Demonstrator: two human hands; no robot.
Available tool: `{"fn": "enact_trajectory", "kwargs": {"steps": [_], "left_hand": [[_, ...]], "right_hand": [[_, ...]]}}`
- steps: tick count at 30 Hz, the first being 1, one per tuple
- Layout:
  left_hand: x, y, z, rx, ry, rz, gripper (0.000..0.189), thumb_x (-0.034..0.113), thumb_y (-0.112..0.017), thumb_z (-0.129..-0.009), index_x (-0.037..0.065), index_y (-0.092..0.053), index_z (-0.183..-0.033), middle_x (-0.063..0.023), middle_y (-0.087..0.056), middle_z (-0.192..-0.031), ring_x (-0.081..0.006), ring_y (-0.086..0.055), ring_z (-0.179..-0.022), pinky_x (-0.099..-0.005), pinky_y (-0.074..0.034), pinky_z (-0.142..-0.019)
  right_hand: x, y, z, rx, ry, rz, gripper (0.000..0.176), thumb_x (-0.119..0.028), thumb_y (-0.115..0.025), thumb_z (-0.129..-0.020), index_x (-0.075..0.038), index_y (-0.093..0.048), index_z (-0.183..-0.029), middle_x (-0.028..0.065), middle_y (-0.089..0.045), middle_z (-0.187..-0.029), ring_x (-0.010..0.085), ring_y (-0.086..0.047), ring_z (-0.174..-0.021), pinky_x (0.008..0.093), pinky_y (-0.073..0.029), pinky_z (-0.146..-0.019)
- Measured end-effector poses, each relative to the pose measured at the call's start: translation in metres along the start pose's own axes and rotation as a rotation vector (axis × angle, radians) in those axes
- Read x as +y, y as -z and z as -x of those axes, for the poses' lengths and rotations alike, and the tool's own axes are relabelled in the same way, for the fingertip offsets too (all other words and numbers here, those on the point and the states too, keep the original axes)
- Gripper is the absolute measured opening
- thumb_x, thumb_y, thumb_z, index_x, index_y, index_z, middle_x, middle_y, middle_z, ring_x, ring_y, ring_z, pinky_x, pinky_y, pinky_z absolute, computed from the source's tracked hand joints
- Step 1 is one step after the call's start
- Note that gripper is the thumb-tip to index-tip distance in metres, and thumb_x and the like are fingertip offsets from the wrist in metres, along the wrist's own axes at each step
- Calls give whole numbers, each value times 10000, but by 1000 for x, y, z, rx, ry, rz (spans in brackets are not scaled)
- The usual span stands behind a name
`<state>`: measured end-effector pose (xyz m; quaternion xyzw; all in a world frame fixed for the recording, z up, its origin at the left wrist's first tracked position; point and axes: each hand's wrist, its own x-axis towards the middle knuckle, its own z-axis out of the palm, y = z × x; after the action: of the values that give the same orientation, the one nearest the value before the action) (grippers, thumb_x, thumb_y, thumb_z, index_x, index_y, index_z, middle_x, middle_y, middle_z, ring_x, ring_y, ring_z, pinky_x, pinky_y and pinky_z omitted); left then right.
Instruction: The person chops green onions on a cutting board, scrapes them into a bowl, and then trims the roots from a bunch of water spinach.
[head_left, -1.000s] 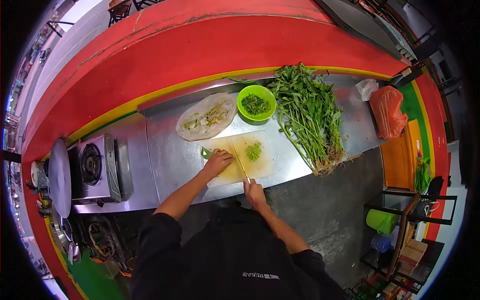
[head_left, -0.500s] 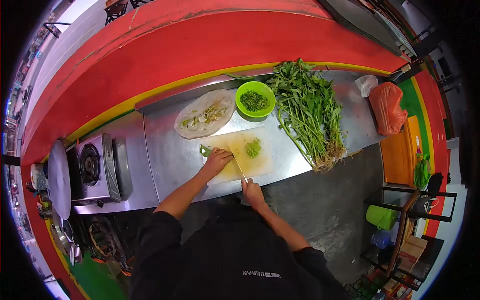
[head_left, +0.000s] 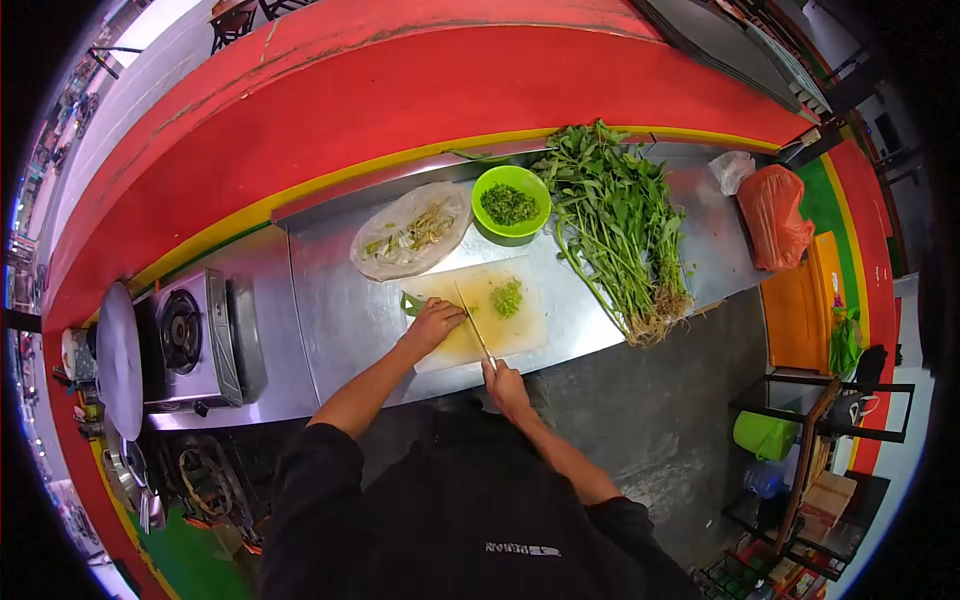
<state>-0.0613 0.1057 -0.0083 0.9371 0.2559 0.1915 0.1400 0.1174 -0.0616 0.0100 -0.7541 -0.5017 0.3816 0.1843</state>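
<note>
My right hand (head_left: 505,386) is closed around the handle of a knife (head_left: 474,322). Its blade points away from me over a pale cutting board (head_left: 525,335), right beside the fingertips of my left hand (head_left: 437,322). Those fingers are pressed down on a green vegetable (head_left: 411,304), mostly hidden, whose leafy end sticks out on the left. To the right of the blade lies a small heap of chopped light-green pieces (head_left: 507,298). Beyond the board, a bright green bowl (head_left: 483,222) holds finely chopped dark greens.
A plastic bag with pale trimmings (head_left: 375,262) lies behind the board. A large bunch of rooted leafy greens (head_left: 625,230) spreads to the right. Farther right sits a red plastic bag (head_left: 778,218). A gas stove (head_left: 187,335) stands at the left, and a red wall (head_left: 400,100) borders the counter.
Almost nothing differs. Both hands, the knife and the vegetable stay at nearly the same spots; the whole view has shifted very slightly.
</note>
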Motion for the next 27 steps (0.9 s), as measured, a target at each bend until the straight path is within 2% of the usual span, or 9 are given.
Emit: {"fn": "enact_trajectory", "kwargs": {"steps": [5,13,17,18,21,22,27], "left_hand": [[1,3,-1,18,4,53,243,104,-614,-805,74,-727,-1017,-44,-706,-1096,-168,-640,-1019,-380,-421,-953],[2,-2,0,17,31,-37,222,122,-620,-809,106,-736,-998,5,-708,-1087,-145,-637,-1010,-363,-398,-955],[6,7,2,35,19,-91,225,154,-637,-821,122,-742,-1018,29,-709,-1106,-146,-623,-1004,-375,-410,-917],[6,6,4,51,13,-73,246,150,-651,-814,127,-745,-1040,33,-708,-1113,-153,-618,-994,-370,-441,-895],[5,0,6,61,30,-72,260,137,-662,-805,125,-748,-1051,32,-710,-1109,-158,-619,-978,-348,-476,-862],[5,1,7,68,41,-38,261,126,-662,-802,100,-744,-1048,16,-711,-1108,-174,-622,-961,-329,-511,-828],[5,1,7,80,53,64,261,90,-651,-803,39,-729,-1046,-52,-711,-1101,-223,-635,-940,-349,-540,-830]], "right_hand": [[-6,3,4,22,-20,-26,473,-358,-508,-1020,98,-617,-958,368,-630,-772,545,-636,-776,591,-500,-692],[-2,-5,-5,15,-13,110,494,-393,-478,-1027,74,-613,-941,352,-648,-775,533,-651,-741,597,-530,-692],[-4,-3,-5,74,44,141,468,-374,-518,-1011,81,-608,-947,349,-635,-725,526,-644,-691,590,-530,-627],[-3,-4,-7,88,66,145,464,-373,-523,-1008,77,-611,-940,344,-634,-716,518,-643,-670,581,-529,-604],[-1,-5,-7,93,37,122,463,-382,-501,-1016,61,-612,-936,339,-649,-752,496,-668,-708,572,-543,-630],[-2,-2,-7,92,40,123,463,-382,-501,-1016,61,-612,-936,339,-649,-752,496,-668,-708,572,-543,-630],[1,10,-8,65,-48,59,503,-383,-506,-1013,105,-625,-994,358,-644,-769,532,-655,-751,592,-531,-694]]}}
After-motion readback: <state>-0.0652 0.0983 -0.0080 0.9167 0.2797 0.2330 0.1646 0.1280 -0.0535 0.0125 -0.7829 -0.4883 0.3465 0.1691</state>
